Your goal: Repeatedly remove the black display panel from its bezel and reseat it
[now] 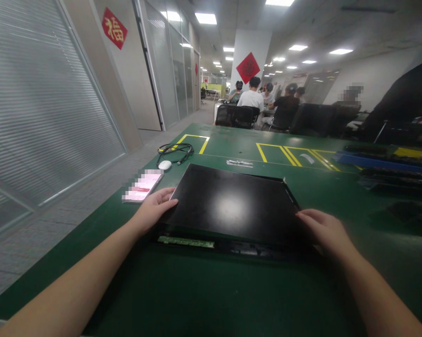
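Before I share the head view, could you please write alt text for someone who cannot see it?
The left hand and right hand hold a black panel by its opposite sides at a green table, a green circuit strip along its near side. Beyond the left hand lie a phone, a small white object and a coiled black cable.

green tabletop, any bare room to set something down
Bare green tabletop: the near stretch between forearms and flat black panel; also between panel and long blue strip. Crowded: left, by pink-screened phone, round white object and coiled black cable.
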`<state>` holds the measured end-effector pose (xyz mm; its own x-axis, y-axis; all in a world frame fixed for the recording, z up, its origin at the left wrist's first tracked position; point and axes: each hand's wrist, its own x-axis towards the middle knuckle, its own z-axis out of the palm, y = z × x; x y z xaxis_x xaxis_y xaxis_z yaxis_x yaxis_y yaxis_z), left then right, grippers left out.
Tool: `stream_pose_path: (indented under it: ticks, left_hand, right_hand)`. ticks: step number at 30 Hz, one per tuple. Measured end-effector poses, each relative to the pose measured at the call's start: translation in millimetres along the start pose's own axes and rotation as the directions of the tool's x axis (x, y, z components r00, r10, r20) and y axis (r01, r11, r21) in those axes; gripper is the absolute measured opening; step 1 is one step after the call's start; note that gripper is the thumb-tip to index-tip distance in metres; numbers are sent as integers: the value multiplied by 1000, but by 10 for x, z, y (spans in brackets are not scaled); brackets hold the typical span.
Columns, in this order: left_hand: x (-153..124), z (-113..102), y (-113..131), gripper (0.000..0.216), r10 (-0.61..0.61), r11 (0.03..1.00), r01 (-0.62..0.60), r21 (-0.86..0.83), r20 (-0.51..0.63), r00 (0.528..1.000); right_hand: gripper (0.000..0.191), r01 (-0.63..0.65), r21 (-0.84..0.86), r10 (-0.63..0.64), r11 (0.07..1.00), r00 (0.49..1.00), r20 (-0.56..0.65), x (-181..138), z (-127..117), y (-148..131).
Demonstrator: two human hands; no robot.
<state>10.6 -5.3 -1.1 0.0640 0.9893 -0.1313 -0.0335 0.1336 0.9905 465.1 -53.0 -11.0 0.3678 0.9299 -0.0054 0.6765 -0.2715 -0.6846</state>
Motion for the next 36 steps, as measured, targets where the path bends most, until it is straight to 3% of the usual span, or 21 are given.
stream_pose_path:
  ticks: [36]
  left_hand:
    - [1, 23, -23, 59, 16, 1000, -16, -7, -6, 1000]
  right_hand:
    - [38, 54, -51, -53, 997, 999, 5, 9, 4, 13]
